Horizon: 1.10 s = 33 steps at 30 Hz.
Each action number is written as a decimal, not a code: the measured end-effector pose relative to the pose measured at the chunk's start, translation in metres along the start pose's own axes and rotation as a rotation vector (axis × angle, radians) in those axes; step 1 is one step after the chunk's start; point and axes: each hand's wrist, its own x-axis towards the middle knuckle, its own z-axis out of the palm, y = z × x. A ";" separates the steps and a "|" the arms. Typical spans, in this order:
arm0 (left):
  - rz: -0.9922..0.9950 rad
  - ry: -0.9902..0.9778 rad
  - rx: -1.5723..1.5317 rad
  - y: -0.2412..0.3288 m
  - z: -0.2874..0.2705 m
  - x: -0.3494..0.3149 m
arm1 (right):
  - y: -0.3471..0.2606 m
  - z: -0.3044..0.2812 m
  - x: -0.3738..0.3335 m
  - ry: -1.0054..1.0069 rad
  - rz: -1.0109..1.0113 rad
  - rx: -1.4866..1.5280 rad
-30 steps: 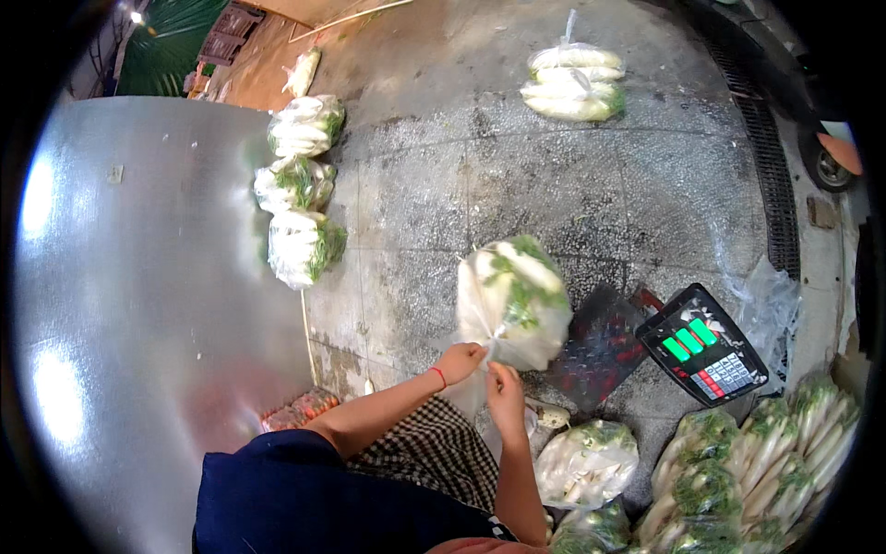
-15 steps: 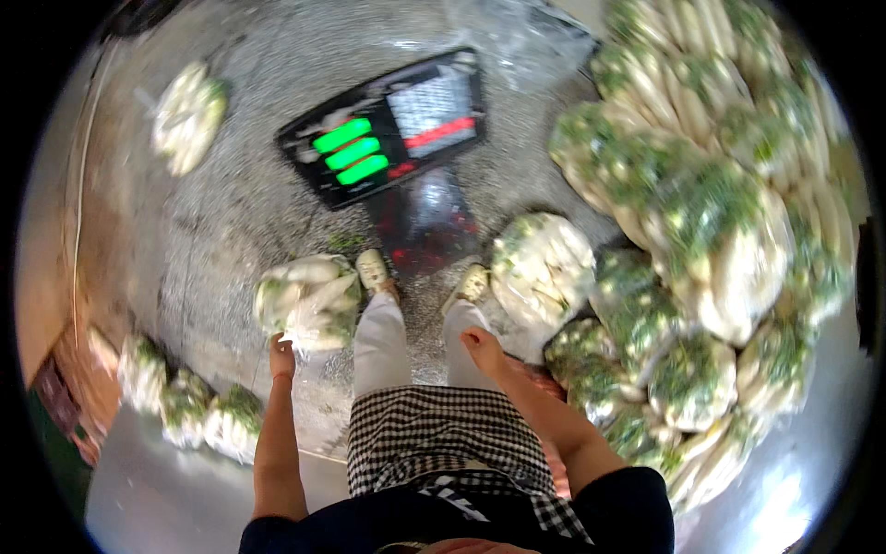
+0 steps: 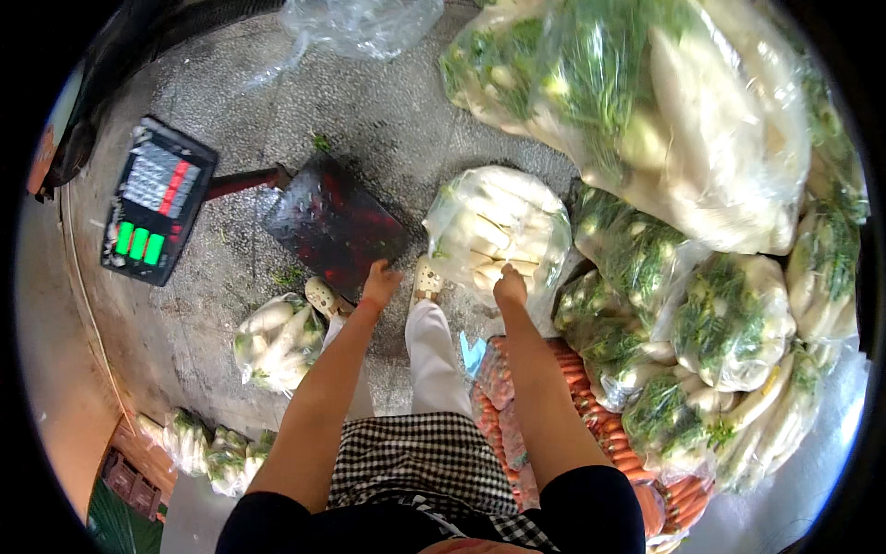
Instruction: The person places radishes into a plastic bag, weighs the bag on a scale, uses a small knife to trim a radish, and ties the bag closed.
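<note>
A clear plastic bag of white radishes with green tops (image 3: 498, 226) stands on the concrete floor just ahead of my feet. My right hand (image 3: 509, 284) is closed on its near lower edge. My left hand (image 3: 380, 282) reaches forward empty, fingers apart, at the near corner of a dark scale platform (image 3: 332, 222) that lies left of the bag. Both forearms stretch out over my checked apron.
The scale's display head with green buttons (image 3: 152, 212) lies at the left. A smaller radish bag (image 3: 277, 342) sits by my left foot, with more bags (image 3: 203, 448) at lower left. A big heap of radish bags (image 3: 701, 185) fills the right, with bagged carrots (image 3: 517, 415) below.
The view has swung round. My left hand has let go of the smaller bag, which now lies on the floor. Both hands have moved forward to the bag by the scale platform.
</note>
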 end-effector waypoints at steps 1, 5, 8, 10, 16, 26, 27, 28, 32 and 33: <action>0.031 0.127 0.198 0.002 0.028 0.015 | 0.013 0.009 0.012 -0.046 -0.053 -0.128; -0.161 0.132 0.454 0.026 0.091 0.066 | 0.060 0.028 0.015 -0.357 -0.001 -0.472; -0.175 -0.155 0.064 0.052 0.100 0.060 | 0.080 0.009 -0.013 -0.601 0.041 0.022; 0.044 -0.138 -0.034 0.072 0.110 0.044 | 0.087 -0.020 -0.024 -0.543 0.002 0.739; -0.119 0.347 0.588 0.121 0.121 0.017 | 0.126 -0.123 -0.056 -0.260 0.302 1.604; -0.144 -0.226 -0.408 0.080 0.129 0.058 | 0.177 -0.106 -0.091 -0.131 0.377 1.443; -0.071 -0.276 -0.617 0.080 0.133 0.048 | 0.172 -0.099 -0.100 -0.130 0.350 1.339; -0.119 -0.320 -0.677 0.085 0.135 0.039 | 0.165 -0.093 -0.103 -0.113 0.274 1.243; -0.357 -0.477 -0.501 0.120 0.135 -0.022 | 0.130 -0.100 -0.101 -0.183 0.395 1.127; -0.396 -0.465 -0.319 0.130 0.137 -0.042 | 0.122 -0.111 -0.096 -0.055 0.161 0.880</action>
